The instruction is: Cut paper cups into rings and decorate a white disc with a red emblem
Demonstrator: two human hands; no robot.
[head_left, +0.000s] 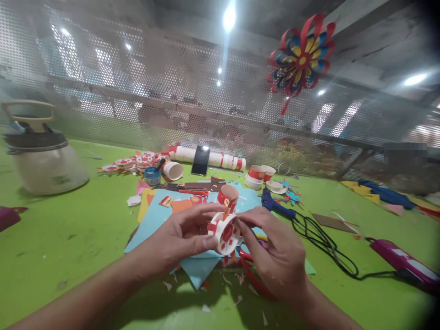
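My left hand grips a short white paper cup piece, tilted so that its round face with red cut-out shapes is turned partly to the right. Small red strips stand out around its rim. The fingers of my right hand pinch at the rim's upper right; whether they hold a small strip there I cannot make out. Just behind stands a red paper cup piece. Below my right hand lies a red-handled tool, partly hidden by the hand. Light blue paper sheets lie beneath.
A blue glue gun lies at right, its black cord running to a purple power strip. Behind are a phone, a white tube, a blue jar and red-and-white discs. A large flask stands left.
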